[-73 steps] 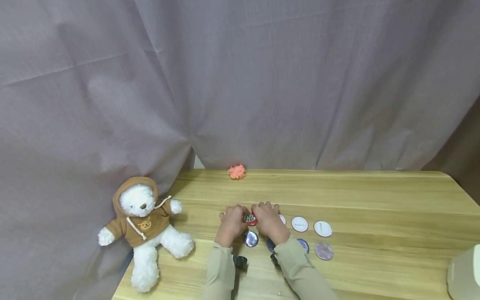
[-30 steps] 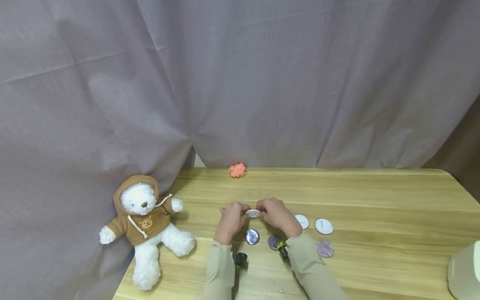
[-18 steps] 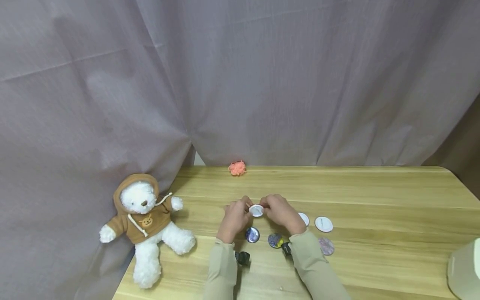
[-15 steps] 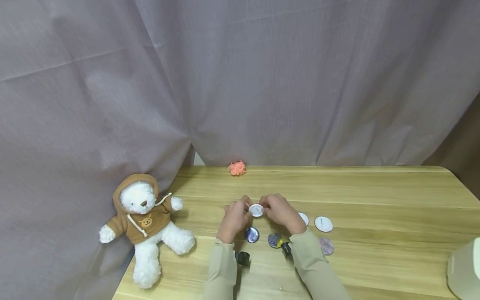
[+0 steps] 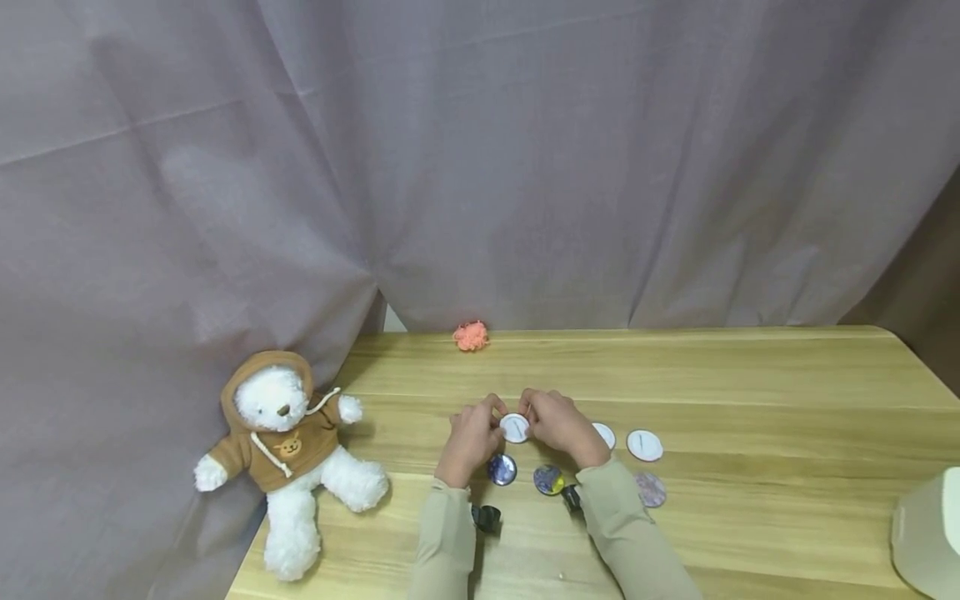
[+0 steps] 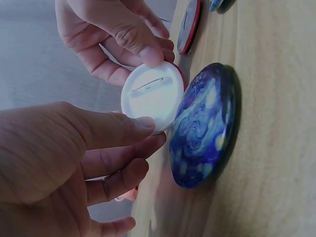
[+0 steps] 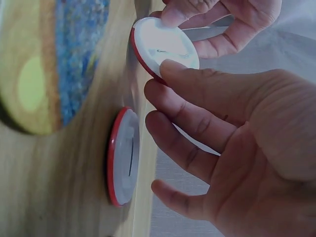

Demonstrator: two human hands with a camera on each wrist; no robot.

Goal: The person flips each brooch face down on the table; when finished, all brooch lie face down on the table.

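Note:
Both hands pinch one round pin badge (image 5: 514,428), its white back with the safety pin turned toward the person and its rim red. The left hand (image 5: 471,437) grips its left edge between thumb and fingers, while the right hand (image 5: 558,423) pinches the opposite edge. In the left wrist view a blue swirl-painted badge (image 6: 202,126) lies face up on the table just below the held one. A blue and yellow badge (image 5: 549,480) lies nearer the right wrist. Beside the right hand is a white-backed, red-rimmed badge (image 7: 124,157), lying pin side up.
Farther right lie another white-backed badge (image 5: 645,445) and a pale purple badge (image 5: 650,489). A white teddy bear (image 5: 292,450) in a brown hoodie sits at the left. Orange yarn (image 5: 471,336) lies at the table's back edge; a pale container (image 5: 928,533) stands at right.
Both hands have picked up the red-rimmed badge from the back row and turned it over, so its white pin side now shows. In the last half second it has barely moved.

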